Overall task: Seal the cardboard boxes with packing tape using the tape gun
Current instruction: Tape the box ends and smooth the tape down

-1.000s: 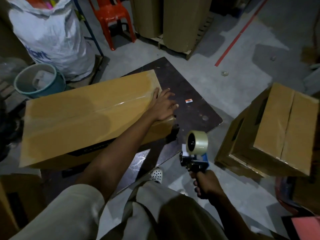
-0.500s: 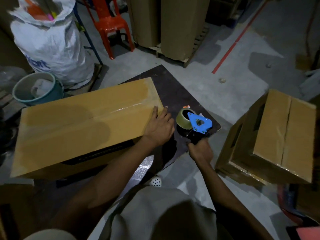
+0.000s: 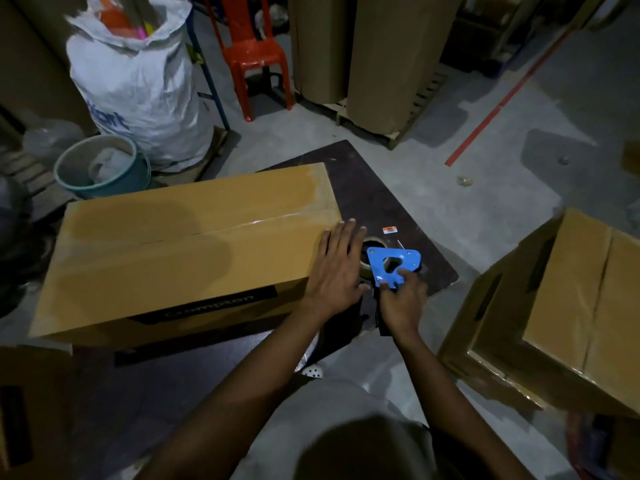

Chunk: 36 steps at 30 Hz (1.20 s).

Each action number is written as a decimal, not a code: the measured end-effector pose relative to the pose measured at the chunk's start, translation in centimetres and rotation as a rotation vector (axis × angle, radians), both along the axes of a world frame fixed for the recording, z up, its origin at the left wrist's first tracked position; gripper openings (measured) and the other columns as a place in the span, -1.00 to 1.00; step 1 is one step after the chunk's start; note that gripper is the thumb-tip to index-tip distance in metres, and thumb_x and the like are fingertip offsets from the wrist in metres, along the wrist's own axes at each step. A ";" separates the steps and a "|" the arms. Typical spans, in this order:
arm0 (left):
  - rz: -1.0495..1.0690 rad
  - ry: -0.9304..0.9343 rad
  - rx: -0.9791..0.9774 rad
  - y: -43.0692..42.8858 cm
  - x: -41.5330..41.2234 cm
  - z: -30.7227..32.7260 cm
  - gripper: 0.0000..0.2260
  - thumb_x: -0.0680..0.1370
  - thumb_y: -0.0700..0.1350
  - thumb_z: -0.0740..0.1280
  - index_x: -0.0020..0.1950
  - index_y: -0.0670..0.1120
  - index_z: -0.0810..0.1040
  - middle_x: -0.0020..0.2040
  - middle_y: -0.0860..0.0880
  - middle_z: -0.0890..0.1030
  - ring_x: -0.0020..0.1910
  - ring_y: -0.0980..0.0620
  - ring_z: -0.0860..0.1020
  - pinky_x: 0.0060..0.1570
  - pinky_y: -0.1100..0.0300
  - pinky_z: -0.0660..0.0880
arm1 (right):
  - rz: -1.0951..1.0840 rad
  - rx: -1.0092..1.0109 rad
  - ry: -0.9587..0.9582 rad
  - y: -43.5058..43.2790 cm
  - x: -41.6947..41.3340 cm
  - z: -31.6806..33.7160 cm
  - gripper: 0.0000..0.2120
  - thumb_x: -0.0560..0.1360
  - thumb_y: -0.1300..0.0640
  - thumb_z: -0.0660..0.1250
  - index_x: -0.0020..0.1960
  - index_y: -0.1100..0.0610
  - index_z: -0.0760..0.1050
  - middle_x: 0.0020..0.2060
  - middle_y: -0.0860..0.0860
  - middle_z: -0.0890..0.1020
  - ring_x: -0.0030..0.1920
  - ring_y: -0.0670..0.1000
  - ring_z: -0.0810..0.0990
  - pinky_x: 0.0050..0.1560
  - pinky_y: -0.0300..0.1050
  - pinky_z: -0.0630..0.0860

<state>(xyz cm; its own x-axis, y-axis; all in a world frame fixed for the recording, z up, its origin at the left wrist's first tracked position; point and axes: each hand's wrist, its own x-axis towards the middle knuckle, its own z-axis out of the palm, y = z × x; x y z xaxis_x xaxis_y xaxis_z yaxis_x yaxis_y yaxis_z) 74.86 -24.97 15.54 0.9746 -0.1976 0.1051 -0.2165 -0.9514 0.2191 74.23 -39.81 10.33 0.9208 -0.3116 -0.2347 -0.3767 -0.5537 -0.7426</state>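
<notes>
Dim light. Tape gun (image 3: 393, 263) handle hidden inside right hand (image 3: 401, 303), which grips it; tape roll (image 3: 371, 243) mostly covered by gun's blue plate. Gun just beside right end of long box (image 3: 180, 251), over dark bench (image 3: 381, 199). Left hand (image 3: 337, 268) flat, fingers straight, on box's right edge. Second box (image 3: 568, 306) at right, cut off by frame; bare floor (image 3: 485, 223) between.

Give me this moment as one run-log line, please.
left hand: flat on long box end | right hand: grips tape gun beside that end | top seam: glossy tape visible
</notes>
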 end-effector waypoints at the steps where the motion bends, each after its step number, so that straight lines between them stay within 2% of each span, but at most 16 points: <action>1: 0.004 0.037 -0.087 0.4 -0.1 0.5 0.09 0.35 0.19 0.58 0.66 -0.11 0.01 0.66 -0.16 -0.03 0.64 -0.18 -0.07 0.59 -0.19 -0.07 | 0.011 0.064 -0.128 0.5 0.1 1.4 -0.64 0.55 0.12 0.41 0.31 0.14 0.50 0.26 0.13 0.47 0.34 0.23 0.44 0.36 0.22 0.42; 2: 0.019 0.081 -0.139 1.0 0.0 1.2 0.15 0.31 0.18 0.60 0.66 -0.09 -0.04 0.67 -0.13 -0.09 0.64 -0.16 -0.12 0.58 -0.21 -0.12 | 0.027 0.137 -0.242 1.0 0.3 2.6 -0.73 0.56 0.10 0.39 0.25 0.09 0.52 0.20 0.03 0.47 0.29 0.18 0.48 0.31 0.22 0.46; 4: 0.061 0.125 -0.092 2.4 0.2 2.1 0.27 0.22 0.22 0.62 0.66 -0.05 -0.13 0.66 -0.10 -0.16 0.63 -0.16 -0.20 0.55 -0.28 -0.21 | 0.072 0.246 -0.360 2.4 0.4 4.0 -0.84 0.59 0.04 0.36 0.17 -0.02 0.52 0.14 -0.10 0.47 0.19 0.09 0.54 0.23 0.12 0.52; 7: 0.099 0.132 0.068 4.7 0.6 2.1 0.31 0.16 0.32 0.60 0.66 -0.05 -0.11 0.66 -0.11 -0.19 0.63 -0.19 -0.23 0.51 -0.36 -0.25 | 0.151 0.307 -0.451 4.7 0.8 5.0 -0.78 0.62 0.04 0.34 0.24 0.04 0.52 0.19 -0.06 0.51 0.22 -0.01 0.51 0.24 -0.04 0.49; 12: 0.102 0.108 0.142 5.3 0.3 1.0 0.11 0.31 0.26 0.46 0.66 -0.14 -0.03 0.67 -0.15 -0.09 0.64 -0.15 -0.18 0.53 -0.32 -0.20 | 0.173 0.308 -0.461 8.6 2.9 3.6 -0.62 0.58 0.07 0.34 0.37 0.13 0.45 0.31 0.04 0.52 0.32 0.04 0.49 0.35 -0.06 0.41; 15: 0.110 0.051 0.169 5.0 0.2 0.3 -0.07 0.43 0.28 0.20 0.65 -0.18 0.00 0.67 -0.18 -0.03 0.65 -0.16 -0.15 0.54 -0.30 -0.17 | 0.088 0.255 -0.411 10.2 3.3 2.9 -0.70 0.60 0.01 0.30 0.29 0.08 0.50 0.20 0.01 0.62 0.18 0.07 0.58 0.20 0.06 0.50; 17: 0.113 0.049 0.163 5.1 0.4 0.5 -0.09 0.44 0.30 0.04 0.65 -0.19 -0.02 0.67 -0.18 -0.03 0.65 -0.17 -0.15 0.54 -0.30 -0.16 | 0.040 0.237 -0.463 10.6 3.4 2.4 -0.74 0.63 -0.01 0.27 0.23 0.09 0.54 0.12 0.00 0.67 0.09 0.08 0.62 0.08 -0.02 0.50; 22: 0.105 0.072 0.147 5.0 0.0 0.4 0.00 0.41 0.25 0.34 0.66 -0.18 -0.05 0.67 -0.18 -0.06 0.65 -0.16 -0.11 0.56 -0.25 -0.13 | 0.015 0.277 -0.577 10.2 3.3 1.9 -0.78 0.66 0.09 0.24 0.17 0.15 0.60 0.06 0.02 0.70 0.06 0.03 0.64 0.05 -0.28 0.45; 26: 0.104 0.092 0.155 5.1 0.0 0.4 0.10 0.34 0.19 0.45 0.66 -0.17 -0.10 0.67 -0.16 -0.11 0.64 -0.16 -0.13 0.57 -0.23 -0.13 | 0.093 0.446 -0.552 9.2 2.7 0.5 -0.67 0.72 0.06 0.10 0.26 0.16 0.57 0.19 0.00 0.65 0.22 -0.07 0.60 0.24 -0.12 0.50; 29: 0.075 0.098 0.147 5.3 0.2 0.4 0.11 0.33 0.26 0.43 0.66 -0.15 -0.09 0.67 -0.16 -0.13 0.64 -0.16 -0.14 0.56 -0.24 -0.15 | -0.056 0.513 -0.429 9.5 2.1 0.4 -0.58 0.71 -0.11 0.02 0.37 0.06 0.49 0.26 -0.03 0.61 0.27 -0.15 0.57 0.29 -0.11 0.50; 31: 0.050 0.094 0.017 5.9 0.2 0.7 0.04 0.32 0.28 0.39 0.66 -0.09 0.02 0.67 -0.13 -0.06 0.64 -0.11 -0.11 0.57 -0.20 -0.18 | -0.173 0.515 -0.470 9.7 2.1 1.2 -0.57 0.72 -0.12 0.02 0.35 0.08 0.50 0.25 0.00 0.62 0.26 -0.05 0.60 0.28 -0.05 0.53; 33: 0.089 0.157 -0.299 6.9 0.8 1.2 -0.14 0.33 0.19 0.40 0.60 0.02 0.27 0.65 -0.03 0.12 0.63 -0.03 0.00 0.57 -0.10 -0.14 | -0.198 0.483 -0.519 9.7 2.8 2.8 -0.58 0.73 -0.07 0.02 0.30 0.12 0.54 0.20 0.00 0.64 0.21 -0.02 0.61 0.22 -0.07 0.53; 34: 0.136 0.181 -0.461 7.4 1.3 1.3 -0.26 0.35 0.12 0.42 0.53 0.06 0.40 0.60 0.02 0.26 0.60 -0.02 0.11 0.57 -0.07 -0.06 | -0.192 0.474 -0.519 9.9 3.3 3.6 -0.58 0.74 -0.07 0.02 0.29 0.13 0.55 0.19 0.01 0.65 0.18 -0.03 0.61 0.18 -0.12 0.52; 36: 0.256 0.122 -0.720 8.2 2.5 1.3 -0.47 0.37 0.02 0.43 0.36 0.10 0.57 0.37 0.14 0.51 0.46 -0.06 0.37 0.51 -0.11 0.20 | -0.191 0.455 -0.484 10.6 4.0 4.6 -0.61 0.74 -0.07 0.06 0.29 0.11 0.57 0.18 -0.01 0.66 0.15 -0.05 0.60 0.08 -0.26 0.49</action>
